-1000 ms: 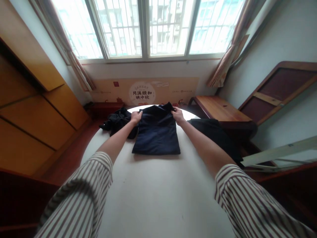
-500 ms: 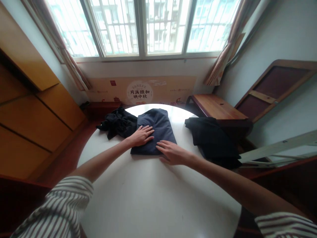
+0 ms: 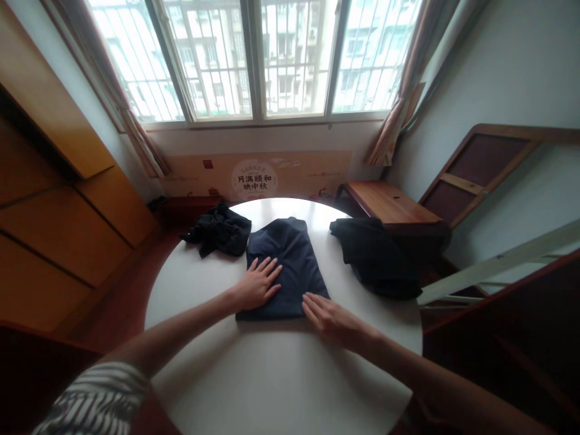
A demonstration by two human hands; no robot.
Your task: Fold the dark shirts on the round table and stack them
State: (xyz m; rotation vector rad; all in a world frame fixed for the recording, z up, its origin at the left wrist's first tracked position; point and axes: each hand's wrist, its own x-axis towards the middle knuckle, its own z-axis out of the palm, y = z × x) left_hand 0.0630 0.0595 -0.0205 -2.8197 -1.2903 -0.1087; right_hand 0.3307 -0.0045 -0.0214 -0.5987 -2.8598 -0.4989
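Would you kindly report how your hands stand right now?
Left hand flat on folded navy garment; right hand at its edge; black bundle left, another right.

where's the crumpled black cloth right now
In the head view, the crumpled black cloth lies on the round white table, left of the folded navy garment and just beyond the left hand.

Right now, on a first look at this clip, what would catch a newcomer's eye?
The bright barred window across the top draws the eye first. Below it, on a round white table, a folded navy garment lies under the left hand, with the right hand at its near corner. A black bundle and a black garment flank it.
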